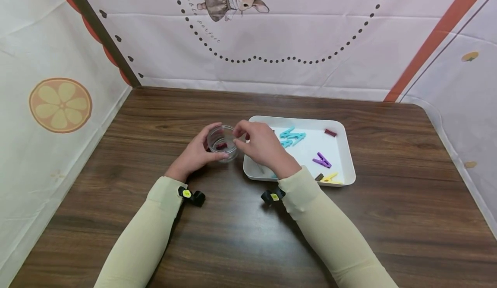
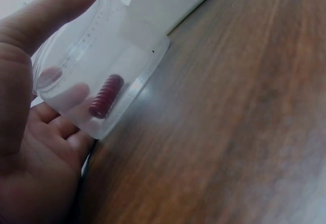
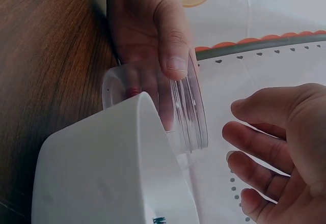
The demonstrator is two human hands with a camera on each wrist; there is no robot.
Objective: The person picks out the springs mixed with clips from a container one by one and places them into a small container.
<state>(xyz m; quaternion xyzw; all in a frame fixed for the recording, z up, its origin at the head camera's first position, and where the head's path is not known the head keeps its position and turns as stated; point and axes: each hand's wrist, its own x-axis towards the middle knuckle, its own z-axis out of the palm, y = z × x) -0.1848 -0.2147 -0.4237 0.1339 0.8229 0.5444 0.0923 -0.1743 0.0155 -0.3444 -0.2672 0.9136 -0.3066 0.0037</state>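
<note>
My left hand (image 1: 193, 155) grips a clear round jar (image 1: 229, 155) from its left side, thumb across the near side by the rim. Inside the jar lies one dark red ridged coil (image 2: 107, 96), which looks like a spring. The right hand (image 1: 264, 145) hovers at the right of the jar's open mouth, over the tray's left end. In the right wrist view its fingers (image 3: 257, 142) are loosely bent and apart from the thumb, with nothing seen between them. The jar's base is close to the table in the left wrist view; whether it touches is unclear.
Right of the jar stands a white tray (image 1: 343, 163). It holds light blue clothespins (image 1: 297, 136), a purple clothespin (image 1: 322, 160), a yellow clothespin (image 1: 330, 177), a red coil (image 1: 330, 133) and a dark coil (image 1: 319, 177). The right arm covers part of the tray.
</note>
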